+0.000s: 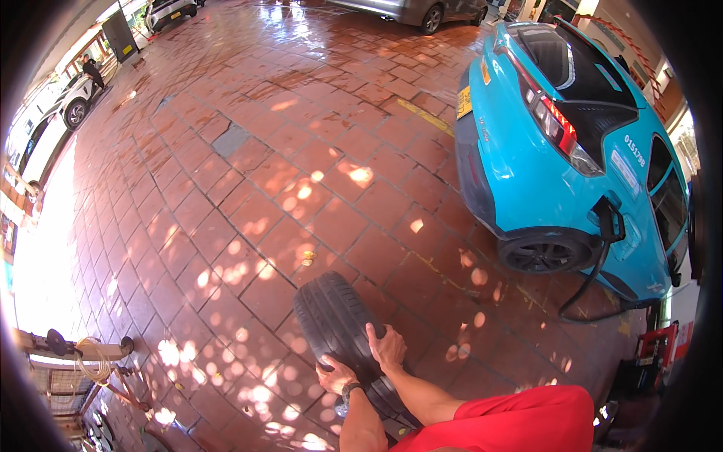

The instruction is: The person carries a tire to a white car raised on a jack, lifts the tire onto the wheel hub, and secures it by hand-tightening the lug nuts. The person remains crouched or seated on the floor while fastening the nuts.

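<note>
Both the left hand (338,376) and the right hand (388,347) grip the tyre (329,305) by its opposite edges; it seems to stand tread-up on the tiles (226,248), directly in front of the person. If one grip slackened or pushed harder, the tyre could tip sideways, or a joint between tiles could knock it off line, perhaps toward the car (553,196).

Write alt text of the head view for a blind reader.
A left hand and a right hand grip a black tire by opposite edges over red paving dappled with light; at right, a turquoise car has a cable plugged into its side.
</note>
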Demonstrator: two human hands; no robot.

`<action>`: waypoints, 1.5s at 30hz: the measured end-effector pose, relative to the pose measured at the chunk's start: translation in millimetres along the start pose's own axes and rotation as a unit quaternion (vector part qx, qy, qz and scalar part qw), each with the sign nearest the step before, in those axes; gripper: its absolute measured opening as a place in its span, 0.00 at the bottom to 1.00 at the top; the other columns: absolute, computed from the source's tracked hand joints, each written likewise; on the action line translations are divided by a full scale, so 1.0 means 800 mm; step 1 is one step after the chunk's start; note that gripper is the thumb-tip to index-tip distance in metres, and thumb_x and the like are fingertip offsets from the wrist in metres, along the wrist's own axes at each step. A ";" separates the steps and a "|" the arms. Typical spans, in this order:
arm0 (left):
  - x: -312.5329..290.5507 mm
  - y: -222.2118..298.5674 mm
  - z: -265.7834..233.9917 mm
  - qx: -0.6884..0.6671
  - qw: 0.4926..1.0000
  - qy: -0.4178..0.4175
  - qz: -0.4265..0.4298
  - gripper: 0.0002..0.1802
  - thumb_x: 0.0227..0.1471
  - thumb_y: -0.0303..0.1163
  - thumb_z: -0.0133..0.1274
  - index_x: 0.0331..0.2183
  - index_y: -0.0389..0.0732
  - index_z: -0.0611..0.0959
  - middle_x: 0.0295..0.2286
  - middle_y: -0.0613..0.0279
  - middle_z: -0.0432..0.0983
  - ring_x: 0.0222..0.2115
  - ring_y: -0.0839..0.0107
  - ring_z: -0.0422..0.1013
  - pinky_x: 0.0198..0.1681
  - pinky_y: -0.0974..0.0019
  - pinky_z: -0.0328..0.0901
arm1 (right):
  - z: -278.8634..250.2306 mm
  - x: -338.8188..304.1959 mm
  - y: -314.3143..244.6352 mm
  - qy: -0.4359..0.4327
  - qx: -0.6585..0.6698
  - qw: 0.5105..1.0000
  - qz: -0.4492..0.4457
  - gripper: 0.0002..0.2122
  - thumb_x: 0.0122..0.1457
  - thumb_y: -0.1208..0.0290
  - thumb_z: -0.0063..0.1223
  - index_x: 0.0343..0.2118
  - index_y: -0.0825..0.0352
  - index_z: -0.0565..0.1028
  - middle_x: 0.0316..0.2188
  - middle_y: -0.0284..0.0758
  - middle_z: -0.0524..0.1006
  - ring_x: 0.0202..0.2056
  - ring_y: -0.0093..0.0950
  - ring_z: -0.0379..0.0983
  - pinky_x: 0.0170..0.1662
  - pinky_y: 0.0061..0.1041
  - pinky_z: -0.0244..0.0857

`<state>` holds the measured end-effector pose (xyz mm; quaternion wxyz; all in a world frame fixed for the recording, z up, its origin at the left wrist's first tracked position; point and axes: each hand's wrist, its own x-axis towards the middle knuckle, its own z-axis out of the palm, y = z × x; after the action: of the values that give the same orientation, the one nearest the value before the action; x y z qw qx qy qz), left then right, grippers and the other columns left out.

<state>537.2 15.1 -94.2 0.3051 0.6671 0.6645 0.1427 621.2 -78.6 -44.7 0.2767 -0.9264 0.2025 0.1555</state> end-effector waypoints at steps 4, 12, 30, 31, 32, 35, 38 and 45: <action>0.000 0.001 0.001 0.008 1.000 -0.007 -0.001 0.37 0.67 0.58 0.52 0.53 0.30 0.86 0.46 0.33 0.85 0.49 0.36 0.80 0.56 0.42 0.71 | 0.002 0.001 0.000 0.013 0.003 1.000 -0.005 0.37 0.64 0.31 0.53 0.51 0.69 0.84 0.44 0.57 0.86 0.50 0.59 0.82 0.57 0.55 0.74; -0.002 0.002 -0.001 0.026 1.000 -0.004 0.016 0.39 0.69 0.60 0.48 0.53 0.30 0.87 0.48 0.34 0.85 0.49 0.36 0.80 0.56 0.42 0.71 | 0.008 0.005 0.006 0.011 -0.030 0.999 -0.003 0.40 0.64 0.28 0.51 0.52 0.69 0.84 0.43 0.55 0.86 0.49 0.56 0.84 0.55 0.53 0.75; -0.004 -0.002 -0.002 0.037 0.999 0.003 0.023 0.40 0.69 0.61 0.47 0.56 0.30 0.86 0.49 0.34 0.84 0.52 0.36 0.79 0.59 0.43 0.70 | 0.002 0.001 0.003 0.026 -0.006 0.999 -0.022 0.38 0.65 0.29 0.51 0.50 0.69 0.84 0.42 0.54 0.86 0.48 0.55 0.84 0.54 0.52 0.76; -0.003 -0.002 -0.002 0.036 0.999 0.007 0.026 0.40 0.69 0.61 0.48 0.56 0.30 0.86 0.49 0.34 0.84 0.52 0.36 0.79 0.59 0.43 0.70 | 0.003 0.001 0.003 0.027 -0.008 0.999 -0.021 0.39 0.65 0.29 0.51 0.50 0.69 0.84 0.42 0.54 0.86 0.48 0.55 0.84 0.54 0.53 0.76; -0.003 -0.002 -0.001 0.032 0.999 0.006 0.023 0.40 0.69 0.61 0.48 0.56 0.30 0.86 0.49 0.34 0.84 0.52 0.36 0.79 0.58 0.43 0.71 | 0.003 0.001 0.003 0.027 -0.009 0.999 -0.021 0.39 0.64 0.29 0.51 0.50 0.69 0.84 0.42 0.54 0.86 0.48 0.55 0.84 0.54 0.53 0.76; -0.001 -0.002 0.000 0.027 0.999 0.009 0.020 0.40 0.69 0.61 0.49 0.56 0.30 0.86 0.49 0.34 0.84 0.51 0.36 0.80 0.58 0.43 0.71 | 0.005 0.002 0.002 0.022 -0.008 1.000 -0.017 0.39 0.64 0.28 0.51 0.51 0.69 0.84 0.43 0.54 0.86 0.49 0.55 0.84 0.55 0.53 0.75; 0.000 0.000 -0.001 0.027 0.999 0.007 0.016 0.40 0.69 0.60 0.49 0.56 0.30 0.86 0.49 0.34 0.85 0.51 0.36 0.80 0.57 0.43 0.71 | 0.006 0.003 0.002 0.019 -0.006 1.000 -0.014 0.39 0.64 0.29 0.51 0.51 0.69 0.84 0.44 0.54 0.86 0.49 0.55 0.83 0.55 0.53 0.75; -0.002 0.010 -0.005 0.029 0.999 -0.013 -0.007 0.41 0.69 0.61 0.47 0.55 0.29 0.85 0.50 0.35 0.84 0.51 0.37 0.79 0.56 0.42 0.71 | 0.007 0.005 0.003 0.021 -0.010 1.000 -0.013 0.39 0.64 0.29 0.51 0.51 0.69 0.84 0.44 0.54 0.86 0.49 0.55 0.84 0.55 0.53 0.75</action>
<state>540.6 14.8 -86.0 0.2955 0.6731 0.6685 0.1124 622.9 -78.0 -52.0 0.2655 -0.9345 0.1951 0.1345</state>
